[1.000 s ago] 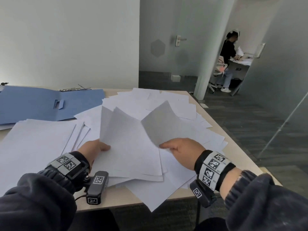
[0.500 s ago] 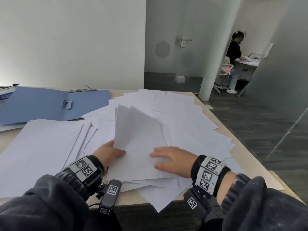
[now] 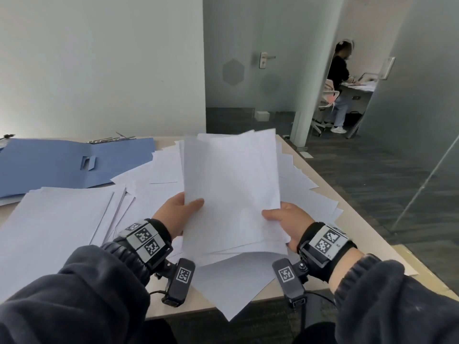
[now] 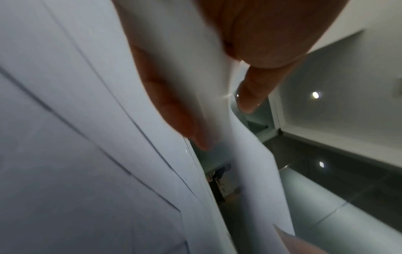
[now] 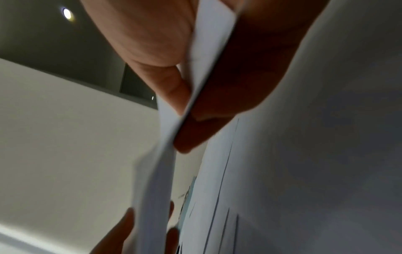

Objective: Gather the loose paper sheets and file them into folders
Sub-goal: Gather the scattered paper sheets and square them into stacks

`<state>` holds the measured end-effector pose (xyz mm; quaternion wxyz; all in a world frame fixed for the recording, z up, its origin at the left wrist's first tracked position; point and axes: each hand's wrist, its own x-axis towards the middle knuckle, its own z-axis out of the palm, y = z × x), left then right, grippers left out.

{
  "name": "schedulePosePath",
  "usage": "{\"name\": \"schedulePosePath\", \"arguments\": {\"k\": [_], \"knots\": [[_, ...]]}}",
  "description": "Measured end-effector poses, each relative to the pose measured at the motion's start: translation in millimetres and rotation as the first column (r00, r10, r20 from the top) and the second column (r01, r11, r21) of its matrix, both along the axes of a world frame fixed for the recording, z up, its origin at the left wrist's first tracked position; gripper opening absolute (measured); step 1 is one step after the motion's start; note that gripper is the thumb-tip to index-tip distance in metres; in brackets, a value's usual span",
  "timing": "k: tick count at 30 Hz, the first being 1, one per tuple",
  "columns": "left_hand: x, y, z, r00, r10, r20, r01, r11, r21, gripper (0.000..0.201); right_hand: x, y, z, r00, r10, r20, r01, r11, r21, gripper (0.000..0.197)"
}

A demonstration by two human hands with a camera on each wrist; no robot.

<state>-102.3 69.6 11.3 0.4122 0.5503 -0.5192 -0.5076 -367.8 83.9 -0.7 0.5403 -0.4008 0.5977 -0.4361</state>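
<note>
At frame centre, the left hand (image 3: 177, 214) and right hand (image 3: 289, 220) are each pinching a side edge of a raised paper stack (image 3: 231, 189) above loose sheets (image 3: 305, 184), blue folder (image 3: 74, 162) lying upper left.

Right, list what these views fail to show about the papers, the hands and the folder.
- Held sheets: their count; head view shows only the front sheet, both wrist views blur the edges.
- Left hand and right hand: fingers behind the sheets, hidden in the head view.
- Blue folder: left part cut off by the frame edge, near edge under the paper pile.
- Any print on the sheets: too faint to tell.
</note>
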Motion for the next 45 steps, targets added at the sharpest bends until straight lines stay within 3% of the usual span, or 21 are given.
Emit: {"name": "schedulePosePath", "arguments": {"k": [1,5,8,10,13,17,21,26,30,33,37,40,45], "knots": [[-3,-3,3,0.997,-0.017,0.075,0.018,1.0,-0.005,0.014,-7,-2,0,0.997,-0.071,-0.007,0.07,0.997,-0.026,0.017],[1,-23,12,0.928,-0.03,0.37,0.059,0.996,-0.067,0.016,-42,-9,1,0.913,-0.406,-0.046,0.398,0.909,-0.126,0.015],[6,-39,15,0.745,-0.048,0.665,0.116,0.991,-0.059,0.017,-65,-14,3,0.81,-0.58,-0.087,0.557,0.808,-0.192,0.014],[5,-48,13,0.596,-0.103,0.796,0.159,0.987,0.009,0.029,-75,-13,6,0.772,-0.623,-0.121,0.593,0.776,-0.215,0.019],[6,-56,6,0.464,-0.17,0.869,0.149,0.982,0.112,0.052,-75,-10,11,0.773,-0.615,-0.158,0.577,0.784,-0.228,0.018],[7,-61,-6,0.366,-0.276,0.889,0.147,0.96,0.238,0.084,-71,-17,1,0.833,-0.525,-0.172,0.5,0.849,-0.173,0.018],[7,-60,-9,0.286,-0.32,0.903,0.193,0.943,0.273,0.1,-62,-19,-5,0.875,-0.434,-0.215,0.403,0.899,-0.174,0.017],[9,-58,-2,0.188,-0.323,0.928,0.236,0.932,0.277,0.099,-52,-22,-10,0.92,-0.345,-0.188,0.324,0.937,-0.133,0.014],[6,-50,3,0.084,-0.232,0.969,0.29,0.936,0.199,0.064,-44,-20,-8,0.941,-0.277,-0.196,0.267,0.961,-0.075,0.02],[3,-44,8,0.077,-0.188,0.979,0.314,0.936,0.156,0.044,-45,-19,-11,0.955,-0.211,-0.207,0.212,0.977,-0.017,0.022],[3,-43,12,0.162,-0.129,0.978,0.342,0.937,0.068,0.023,-52,-18,-13,0.96,-0.178,-0.215,0.189,0.981,0.032,0.012],[3,-41,19,0.313,-0.001,0.95,0.343,0.933,-0.112,0.017,-63,-21,-14,0.954,-0.182,-0.238,0.202,0.978,0.061,0.016],[3,-38,24,0.669,0.101,0.736,0.312,0.861,-0.402,0.016,-77,-16,-15,0.957,-0.261,-0.126,0.278,0.951,0.135,0.023]]}}
